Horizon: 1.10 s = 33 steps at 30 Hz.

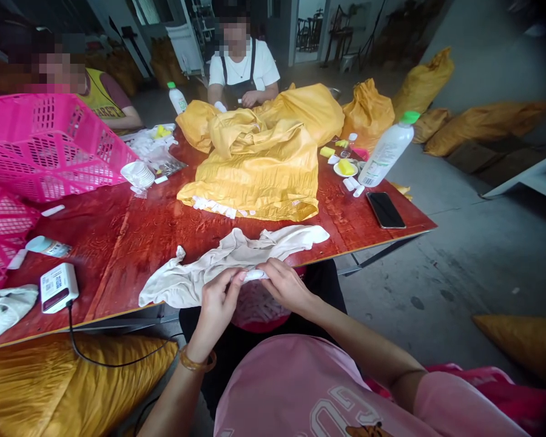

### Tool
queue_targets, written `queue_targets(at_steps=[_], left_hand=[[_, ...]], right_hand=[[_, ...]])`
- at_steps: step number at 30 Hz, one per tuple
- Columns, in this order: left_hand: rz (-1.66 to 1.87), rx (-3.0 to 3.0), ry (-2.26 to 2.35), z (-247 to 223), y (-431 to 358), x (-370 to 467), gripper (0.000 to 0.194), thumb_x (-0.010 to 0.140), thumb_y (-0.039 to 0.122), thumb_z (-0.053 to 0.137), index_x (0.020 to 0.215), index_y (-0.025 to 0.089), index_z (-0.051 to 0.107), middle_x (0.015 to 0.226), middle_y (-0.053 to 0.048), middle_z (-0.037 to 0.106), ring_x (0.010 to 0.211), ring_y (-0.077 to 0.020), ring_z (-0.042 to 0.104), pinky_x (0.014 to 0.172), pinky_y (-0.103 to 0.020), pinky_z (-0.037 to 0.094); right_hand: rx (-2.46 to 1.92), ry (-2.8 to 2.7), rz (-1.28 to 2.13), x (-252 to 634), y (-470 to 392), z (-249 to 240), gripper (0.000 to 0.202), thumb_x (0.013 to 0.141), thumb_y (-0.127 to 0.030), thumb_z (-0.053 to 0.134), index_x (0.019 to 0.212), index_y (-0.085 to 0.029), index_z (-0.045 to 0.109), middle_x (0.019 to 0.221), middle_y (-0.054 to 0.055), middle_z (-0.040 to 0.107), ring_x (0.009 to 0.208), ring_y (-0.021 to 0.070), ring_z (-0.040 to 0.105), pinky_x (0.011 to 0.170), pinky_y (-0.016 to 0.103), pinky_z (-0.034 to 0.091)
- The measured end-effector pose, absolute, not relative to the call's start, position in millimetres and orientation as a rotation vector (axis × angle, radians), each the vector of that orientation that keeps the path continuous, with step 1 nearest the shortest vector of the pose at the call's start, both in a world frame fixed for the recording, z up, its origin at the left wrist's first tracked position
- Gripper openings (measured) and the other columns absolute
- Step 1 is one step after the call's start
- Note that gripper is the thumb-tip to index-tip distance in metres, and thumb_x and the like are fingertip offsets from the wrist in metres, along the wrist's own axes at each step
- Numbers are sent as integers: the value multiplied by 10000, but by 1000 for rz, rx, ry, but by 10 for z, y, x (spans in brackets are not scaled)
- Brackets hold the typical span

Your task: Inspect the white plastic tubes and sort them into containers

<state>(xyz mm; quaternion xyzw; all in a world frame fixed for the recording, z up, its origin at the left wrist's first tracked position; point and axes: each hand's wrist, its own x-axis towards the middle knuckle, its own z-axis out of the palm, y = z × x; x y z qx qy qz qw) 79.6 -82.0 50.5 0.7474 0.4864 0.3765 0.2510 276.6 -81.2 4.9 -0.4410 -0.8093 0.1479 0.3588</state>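
Between my two hands is a small white tube-like piece (pixel 255 275), held level just above the table's front edge. My left hand (pixel 221 294) pinches its left end between thumb and fingers. At its right end, my right hand (pixel 284 284) closes on it from the other side. Behind the hands a crumpled whitish cloth (pixel 236 258) lies along the edge. Below them, on my lap, a pink container (pixel 264 325) holds many similar white pieces. Further back, a yellow woven sack (pixel 259 173) lies with its mouth toward me, white pieces (pixel 213 206) showing inside.
Pink plastic crates (pixel 50 145) stand at the left, near a white corded device (pixel 59 288). A white bottle (pixel 389 152), a phone (pixel 386 210) and yellow sponges (pixel 346 167) sit at the right. Two people sit across the red table (pixel 113 243). A full sack (pixel 73 382) lies below left.
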Motion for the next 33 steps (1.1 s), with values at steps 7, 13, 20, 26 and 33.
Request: queue_targets(at_steps=[7, 13, 20, 26, 33], left_hand=[[1010, 1963, 1430, 477, -833, 877, 405, 1039, 359, 361, 1275, 171, 631, 1239, -98, 691, 1179, -219, 629, 1023, -346, 472], [974, 1990, 1307, 253, -858, 1044, 480, 1042, 414, 308, 1275, 138, 625, 1201, -131, 691, 1163, -239, 625, 1020, -381, 473], [995, 1758, 1193, 366, -793, 829, 397, 1022, 412, 405, 1322, 192, 544, 826, -23, 635, 759, -157, 606, 725, -283, 493], [860, 2037, 1090, 549, -778, 735, 170, 989, 291, 509, 924, 193, 633, 857, -26, 628, 807, -151, 585, 756, -266, 453], [804, 1867, 1096, 578, -858, 846, 335, 999, 349, 474, 720, 183, 557, 684, 3, 542, 671, -133, 513, 662, -254, 407]], right_hand=[[-1036, -2038, 603, 2728, -823, 55, 163, 1010, -247, 443, 1117, -173, 542, 981, 78, 616, 878, 184, 603, 794, 296, 500], [-1043, -2101, 692, 2659, -886, -77, 136, 978, -209, 438, 1028, -144, 547, 918, 99, 641, 816, 198, 604, 741, 302, 479], [-880, -1709, 1312, 2771, -823, 120, 247, 981, -385, 520, 966, -152, 604, 840, 9, 606, 746, 125, 553, 712, 230, 437], [-795, -1616, 1547, 2792, -824, 200, 272, 933, -415, 590, 948, -144, 608, 811, -3, 561, 719, 108, 497, 666, 219, 403], [-800, -1677, 1654, 2780, -901, 197, 218, 968, -376, 499, 919, -170, 551, 612, -64, 379, 520, 87, 367, 510, 199, 336]])
